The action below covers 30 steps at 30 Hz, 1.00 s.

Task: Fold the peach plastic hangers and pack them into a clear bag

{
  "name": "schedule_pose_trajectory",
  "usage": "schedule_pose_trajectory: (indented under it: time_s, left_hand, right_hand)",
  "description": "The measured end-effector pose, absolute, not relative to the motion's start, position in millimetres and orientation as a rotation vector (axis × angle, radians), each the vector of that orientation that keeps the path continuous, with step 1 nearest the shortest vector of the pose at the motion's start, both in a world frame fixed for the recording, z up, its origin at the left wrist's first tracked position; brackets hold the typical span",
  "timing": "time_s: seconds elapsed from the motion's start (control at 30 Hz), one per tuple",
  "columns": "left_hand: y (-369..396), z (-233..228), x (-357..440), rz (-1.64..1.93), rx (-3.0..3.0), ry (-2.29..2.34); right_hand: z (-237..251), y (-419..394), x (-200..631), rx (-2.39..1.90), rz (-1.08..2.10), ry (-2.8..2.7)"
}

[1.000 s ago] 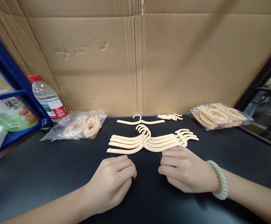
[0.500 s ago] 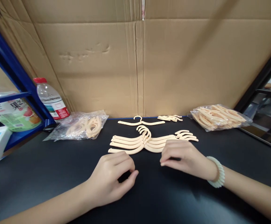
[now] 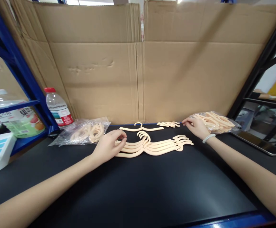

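Left hand [image 3: 108,145] fingers pinching left end of hanger stack [image 3: 149,146], mid-table, toward back edge. Right hand [image 3: 196,125] fingers loosely spread, at bag of hangers [image 3: 215,122], back right. Hangers likely light, stiff, thin plastic; grip at arm ends.

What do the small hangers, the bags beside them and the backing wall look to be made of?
Hangers: likely moulded plastic, cream and matte, all the same thin shape. Bags: thin clear plastic film, crinkled, with glints. Wall: brown corrugated cardboard, with creases and a seam. Left hand touches the hangers.
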<state>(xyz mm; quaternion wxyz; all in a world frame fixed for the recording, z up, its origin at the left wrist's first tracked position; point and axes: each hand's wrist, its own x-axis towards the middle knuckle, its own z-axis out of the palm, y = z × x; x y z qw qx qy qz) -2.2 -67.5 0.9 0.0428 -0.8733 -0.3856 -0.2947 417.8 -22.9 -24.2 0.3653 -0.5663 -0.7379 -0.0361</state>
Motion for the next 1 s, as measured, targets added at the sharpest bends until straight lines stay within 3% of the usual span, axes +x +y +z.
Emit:
schedule_pose_trajectory:
  time_s: [0.5, 1.0]
  left_hand:
    - [16.6, -15.4, 14.8, -0.53, -2.671, -1.314]
    - [17.4, -7.4, 29.2, -0.38, -2.641, -1.372]
  right_hand:
    - [-50.7, -6.9, 422.9, -1.412, 0.028, -2.181]
    - [-43.2, -15.1, 410.9, -1.347, 0.089, -1.891]
